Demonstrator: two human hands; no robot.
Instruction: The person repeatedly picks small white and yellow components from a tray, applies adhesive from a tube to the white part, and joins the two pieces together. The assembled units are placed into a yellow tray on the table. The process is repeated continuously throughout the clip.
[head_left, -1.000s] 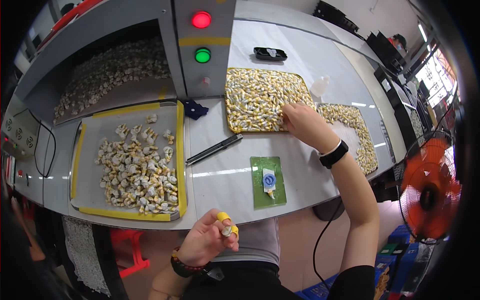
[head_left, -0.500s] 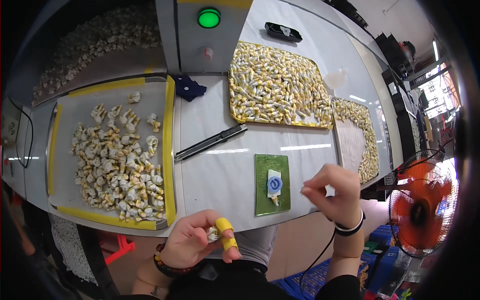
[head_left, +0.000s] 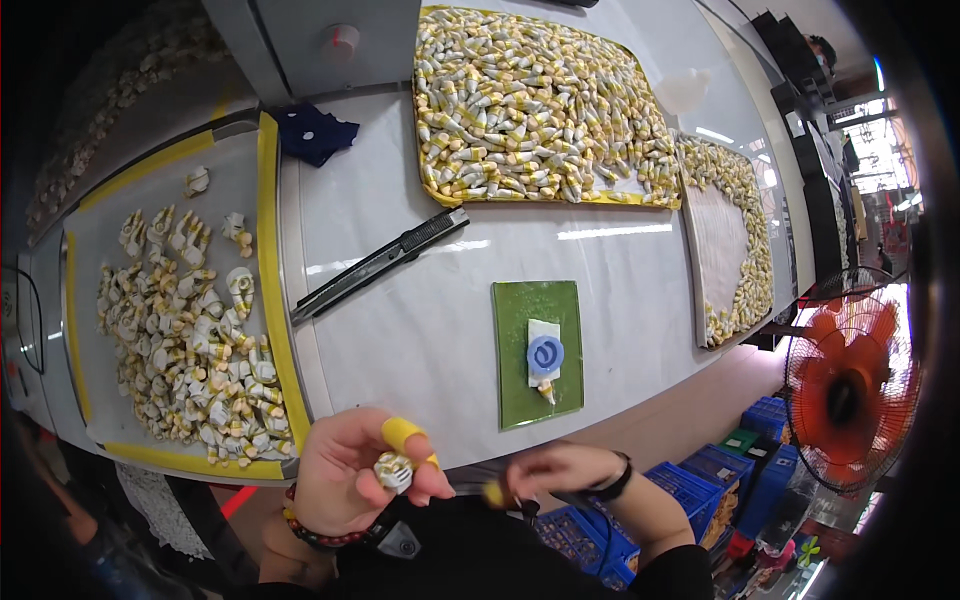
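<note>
My left hand [head_left: 345, 470], with yellow tape on its fingers, pinches a small white piece with dark stripes [head_left: 394, 472] in front of the table edge. Close to my body my right hand [head_left: 568, 468] is closed around a small brown and yellow thing [head_left: 508, 493], too blurred to name. On the table ahead lies a green rectangular plate [head_left: 508, 395]. On it rests a white block with a blue round disc [head_left: 545, 353], and a small yellow-and-white piece [head_left: 546, 392] sticks out at its near end.
At left stands a tray [head_left: 268, 220] edged in yellow tape, heaped with white-and-yellow pieces [head_left: 190, 360]. A full tray of banded pieces [head_left: 540, 110] lies at the back, and a partly filled one [head_left: 715, 230] at right. A black utility knife [head_left: 380, 262], dark cloth [head_left: 315, 133] and orange fan [head_left: 845, 385] are around.
My right hand has moved down and left from beside the green plate to my body, and now holds something. My left hand has turned slightly, showing the striped piece more. The view has shifted.
</note>
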